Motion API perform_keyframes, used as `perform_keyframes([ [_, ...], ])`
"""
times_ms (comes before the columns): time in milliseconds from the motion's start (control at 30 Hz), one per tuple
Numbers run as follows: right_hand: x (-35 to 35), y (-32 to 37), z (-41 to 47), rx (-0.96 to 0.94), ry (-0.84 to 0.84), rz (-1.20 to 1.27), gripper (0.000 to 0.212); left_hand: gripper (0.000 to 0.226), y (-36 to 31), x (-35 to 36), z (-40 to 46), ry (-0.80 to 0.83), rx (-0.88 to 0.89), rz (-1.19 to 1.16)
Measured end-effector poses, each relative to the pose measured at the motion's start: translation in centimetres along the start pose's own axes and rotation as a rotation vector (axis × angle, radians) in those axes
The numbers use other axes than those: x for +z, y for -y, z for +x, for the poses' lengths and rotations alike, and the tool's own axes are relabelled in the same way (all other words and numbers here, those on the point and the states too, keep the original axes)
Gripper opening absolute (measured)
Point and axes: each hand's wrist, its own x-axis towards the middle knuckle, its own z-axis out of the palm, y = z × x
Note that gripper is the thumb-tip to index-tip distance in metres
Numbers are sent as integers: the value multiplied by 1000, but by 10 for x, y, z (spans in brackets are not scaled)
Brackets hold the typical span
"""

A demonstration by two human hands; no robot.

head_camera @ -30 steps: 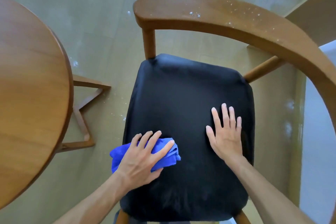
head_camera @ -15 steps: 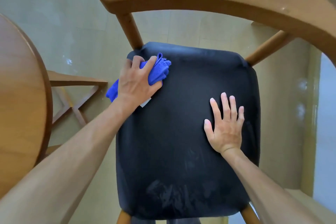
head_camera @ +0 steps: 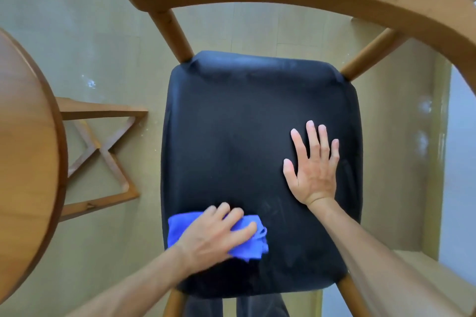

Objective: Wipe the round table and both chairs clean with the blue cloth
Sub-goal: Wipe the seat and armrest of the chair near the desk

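The black seat (head_camera: 244,123) of the chair carries the blue cloth (head_camera: 247,242) near its front left corner, with the left hand (head_camera: 213,237) pressed on it. The right hand (head_camera: 313,170) lies flat near the right edge.
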Motion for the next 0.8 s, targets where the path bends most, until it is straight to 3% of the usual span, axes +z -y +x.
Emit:
perform_keyframes([
  [133, 1, -1, -1, -4, -3, 2, 63, 43, 107, -27, 66, -202, -263, 95],
  [233, 2, -1, -2, -7, -20, -3, 63, 54, 160, -49, 93, -301, -691, 83],
  [300, 3, -2, -2, -8, -26, 2, 63, 55, 161, -50, 93, -298, -828, 38],
  [433, 2, -1, -1, -11, -21, 4, 62, 45, 74, -22, 41, -259, -530, 67],
  [567, 1, -1, -2, 2, -11, 3, 63, 52, -54, 14, -59, 135, -140, -83],
  [633, 1, -2, -1, 2, -7, 0, 63, 45, -77, 18, -79, 293, 55, -80],
  [700, 1, -2, -1, 2, -4, 3, 63, 38, -59, 14, -69, 260, 142, -81],
  [800, 1, -2, -1, 4, 2, 10, 63, 38, 9, -3, -18, 46, 41, -72],
])
